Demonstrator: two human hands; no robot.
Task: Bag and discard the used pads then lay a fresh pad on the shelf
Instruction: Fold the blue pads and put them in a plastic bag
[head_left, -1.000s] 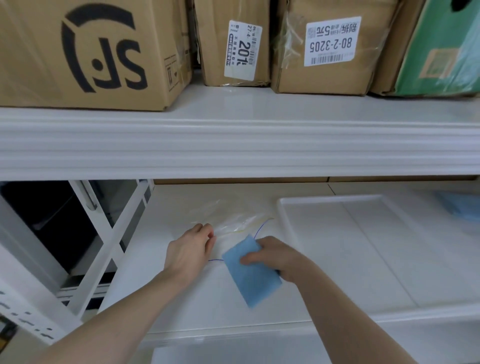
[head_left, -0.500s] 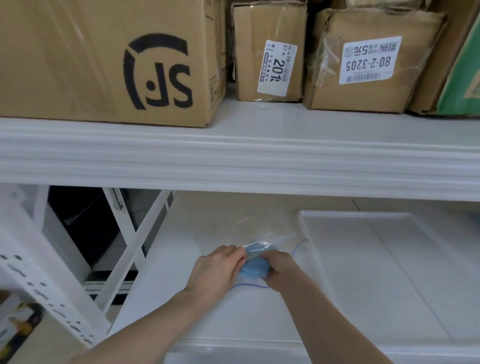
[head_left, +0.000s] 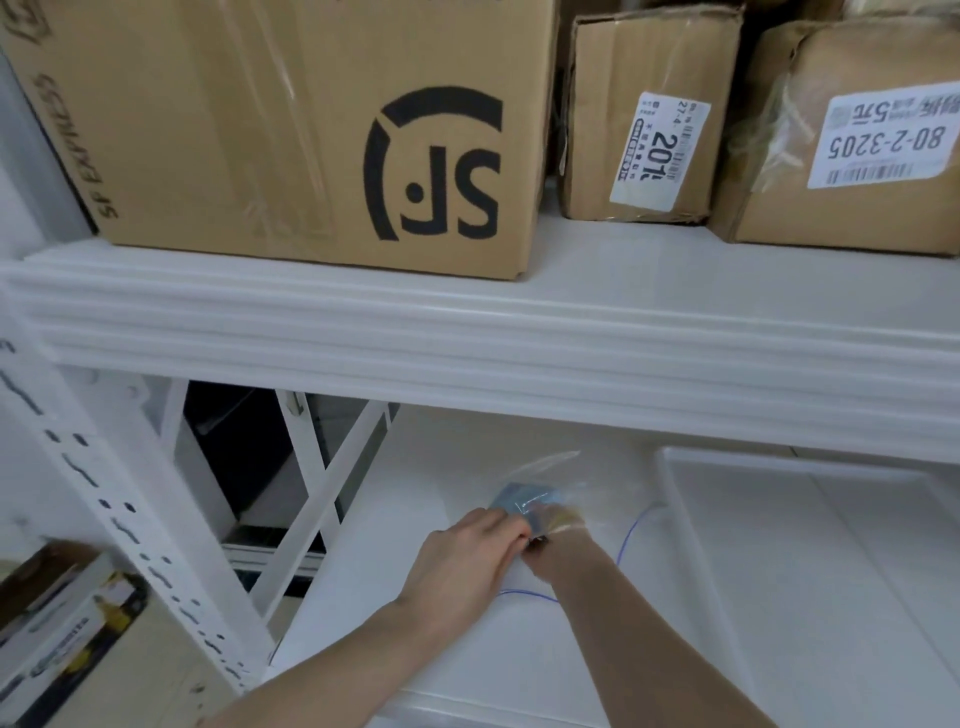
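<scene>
Crinkled clear plastic bag (head_left: 558, 486) around a soft blue pad (head_left: 522, 501), left hand (head_left: 467, 558) and right hand (head_left: 558, 540) both in pinching grip on it.

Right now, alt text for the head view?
Two hands push a blue pad into a clear plastic bag on a white shelf: left hand holds the mouth, right hand is inside. Cardboard boxes sit above.
</scene>
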